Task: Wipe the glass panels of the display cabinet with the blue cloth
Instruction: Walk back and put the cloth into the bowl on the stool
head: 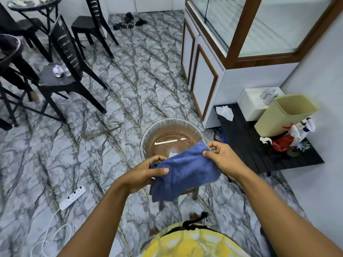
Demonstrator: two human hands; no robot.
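Observation:
Both my hands hold the blue cloth (183, 173) spread between them, low in the middle of the view. My left hand (143, 175) grips its left corner and my right hand (222, 158) pinches its upper right edge. The cloth hangs over the near rim of a clear glass bowl (148, 134) of water that stands on a small wooden stool. The display cabinet (241, 34), with brown wooden frames and glass panels (274, 28) above white lower doors, stands at the upper right, well beyond my hands.
Black chairs (70, 58) and a round table (33, 4) fill the left side. A white power strip (73, 197) with its cable lies on the marble floor. Right of the cabinet, a black mat (259, 156) carries a beige bin (284, 115), a white box and bags. Sandals lie by the far wall.

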